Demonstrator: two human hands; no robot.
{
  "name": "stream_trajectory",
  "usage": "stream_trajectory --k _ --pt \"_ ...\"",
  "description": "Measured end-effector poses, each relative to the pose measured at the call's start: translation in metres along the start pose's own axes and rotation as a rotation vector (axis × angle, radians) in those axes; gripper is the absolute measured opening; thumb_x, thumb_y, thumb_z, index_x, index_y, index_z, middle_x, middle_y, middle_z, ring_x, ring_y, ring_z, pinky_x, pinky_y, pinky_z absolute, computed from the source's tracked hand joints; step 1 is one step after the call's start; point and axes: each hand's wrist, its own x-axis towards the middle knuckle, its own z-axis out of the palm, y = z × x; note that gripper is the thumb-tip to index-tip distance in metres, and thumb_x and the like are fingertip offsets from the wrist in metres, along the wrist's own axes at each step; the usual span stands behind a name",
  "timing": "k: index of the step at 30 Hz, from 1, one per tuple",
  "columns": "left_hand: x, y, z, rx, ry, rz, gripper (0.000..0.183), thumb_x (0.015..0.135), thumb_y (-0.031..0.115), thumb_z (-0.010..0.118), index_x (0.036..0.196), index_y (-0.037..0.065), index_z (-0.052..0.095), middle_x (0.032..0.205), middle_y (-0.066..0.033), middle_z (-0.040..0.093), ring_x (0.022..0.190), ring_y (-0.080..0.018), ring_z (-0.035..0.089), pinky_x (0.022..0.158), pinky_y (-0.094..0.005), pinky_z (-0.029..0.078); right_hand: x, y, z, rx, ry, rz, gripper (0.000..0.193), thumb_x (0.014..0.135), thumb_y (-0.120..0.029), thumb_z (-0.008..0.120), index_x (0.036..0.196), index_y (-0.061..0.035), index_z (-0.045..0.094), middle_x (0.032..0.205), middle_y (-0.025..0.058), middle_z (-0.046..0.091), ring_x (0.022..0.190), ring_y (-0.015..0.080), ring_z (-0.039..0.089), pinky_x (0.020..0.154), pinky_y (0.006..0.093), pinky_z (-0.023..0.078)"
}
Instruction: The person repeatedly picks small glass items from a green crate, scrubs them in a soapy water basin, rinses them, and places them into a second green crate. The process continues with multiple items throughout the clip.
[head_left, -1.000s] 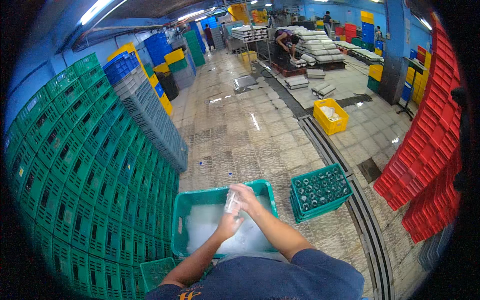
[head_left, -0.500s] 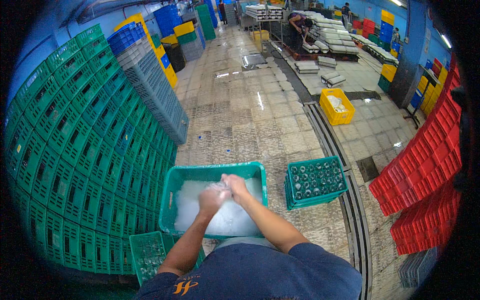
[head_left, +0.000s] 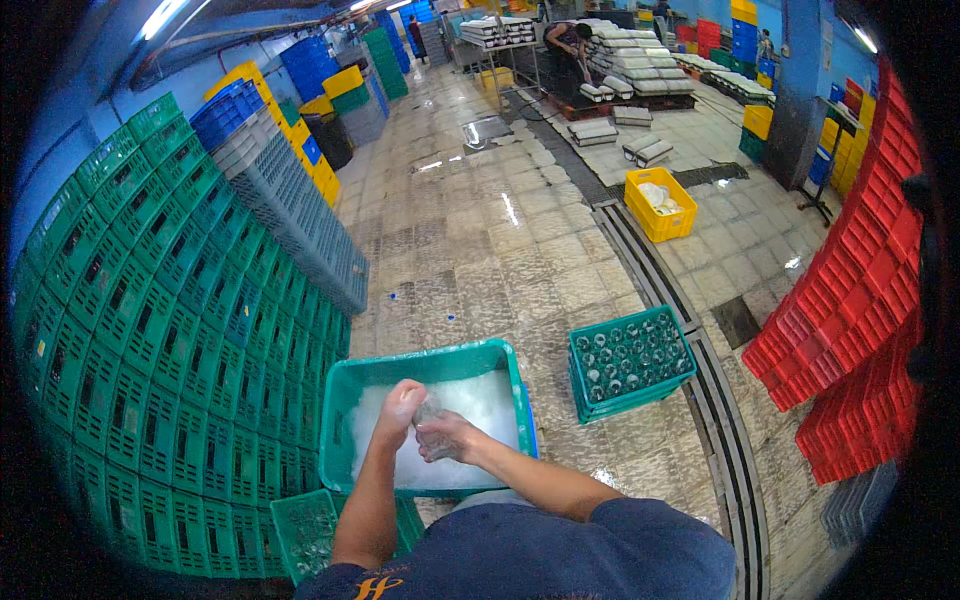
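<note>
Over a green tub (head_left: 343, 405) of foamy white water, my two hands are close together on a clear drinking glass (head_left: 428, 410). My right hand (head_left: 452, 436) wraps round the body of the glass, its fingers curled. At the other end of the glass, my left hand (head_left: 402, 402) is closed; its fingertips are partly hidden, so I cannot see whether it also holds a cloth. Right of the tub stands a green crate (head_left: 634, 400) with rows of upright clear glasses (head_left: 622, 356). Another green crate (head_left: 290, 525), with clear glassware in it, sits by my left forearm.
Tall stacks of green crates (head_left: 180, 350) and grey crates (head_left: 300, 225) line the left side. Red crates (head_left: 850, 300) are stacked on the right. A yellow crate (head_left: 650, 225) with white items stands beyond a floor drain channel (head_left: 720, 420). A person (head_left: 565, 45) bends over farther back.
My hands have moved slightly toward me and changed their hold; the glass now shows clearly between them, where foam and blur covered it before. The view has shifted a little.
</note>
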Motion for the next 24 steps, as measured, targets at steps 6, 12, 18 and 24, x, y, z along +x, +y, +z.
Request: stream_trajectory --k 6,12,18,24 --pt "0.007 -0.006 0.006 -0.372 0.184 -0.255 0.027 0.103 0.033 0.06 0.089 0.01 0.061 0.084 -0.0046 0.065 0.07 -0.0226 0.065 0.068 -0.0437 0.056 -0.01 -0.002 0.004 -0.184 0.078 -0.309 0.054 0.085 -0.015 0.08 0.132 -0.0091 0.054 0.107 0.0088 0.064 0.089 0.0252 0.069 0.073 0.043 0.06" --pt "-0.024 0.018 0.043 -0.3 0.154 0.061 0.04 0.091 0.022 0.073 0.125 0.003 0.065 0.125 -0.012 0.067 0.111 -0.0242 0.066 0.101 -0.04 0.051 0.033 0.013 -0.016 0.657 0.37 -0.34 0.036 0.093 -0.031 0.072 0.121 -0.016 0.056 0.102 0.004 0.059 0.091 0.0243 0.064 0.079 0.0408 0.055" --pt "-0.059 0.012 0.06 0.161 0.451 0.372 0.039 0.085 0.017 0.076 0.12 0.004 0.064 0.131 -0.0216 0.06 0.117 -0.0407 0.061 0.101 -0.0493 0.05 0.039 0.017 -0.035 0.388 0.28 -0.435 0.046 0.099 -0.052 0.052 0.111 -0.0083 0.06 0.1 0.0092 0.065 0.092 0.0273 0.067 0.083 0.044 0.057" --pt "-0.116 -0.029 -0.002 0.015 0.617 0.258 0.053 0.084 0.018 0.082 0.13 0.007 0.059 0.121 -0.0126 0.064 0.109 -0.0308 0.066 0.09 -0.0439 0.057 0.038 0.04 0.059 0.28 0.249 -0.225 0.044 0.099 -0.042 0.062 0.12 -0.0033 0.059 0.114 0.0125 0.067 0.106 0.0287 0.067 0.091 0.0453 0.056"
